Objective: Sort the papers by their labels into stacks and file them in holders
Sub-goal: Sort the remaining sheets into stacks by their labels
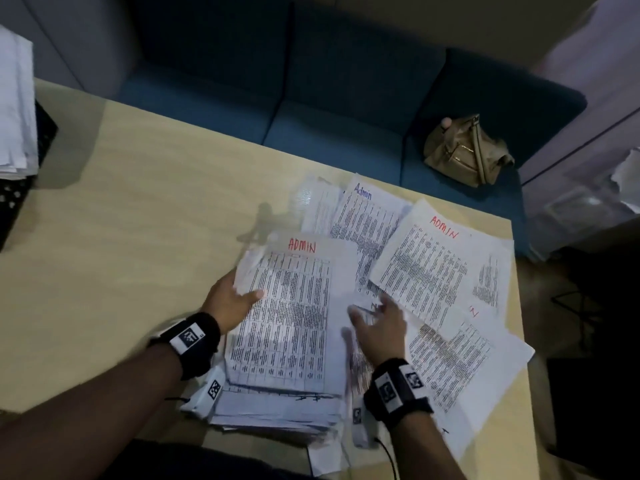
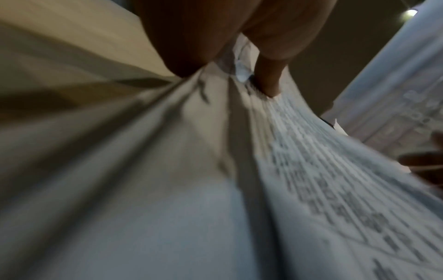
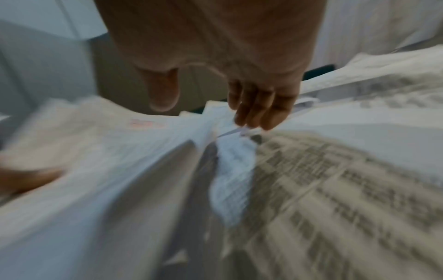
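While the wide beige table (image 1: 138,220) fills most of my head view, beyond its far edge I see a blue sofa (image 1: 346,109) with a tan bag (image 1: 467,150) sitting on its right seat. At the table's far left edge a pile of white sheets (image 1: 15,109) stands in a black mesh holder (image 1: 20,192). The papers to sort lie at the right near side of the table: a thick stack (image 1: 287,393) at the near edge, and loose sheets fanned to its right, two of them marked "ADMIN" in red (image 1: 426,268) and one "Admin" in blue (image 1: 367,220). My left hand (image 1: 230,301) holds the left edge of the top sheet (image 1: 298,306) of the stack, also headed "ADMIN" in red, thumb on top and fingers under it, lifting that side. My right hand (image 1: 379,327) hovers with fingers spread and relaxed over the loose sheets just right of the stack, gripping nothing; the right wrist view is blurred, but its fingertips (image 3: 251,117) point down at a paper edge.
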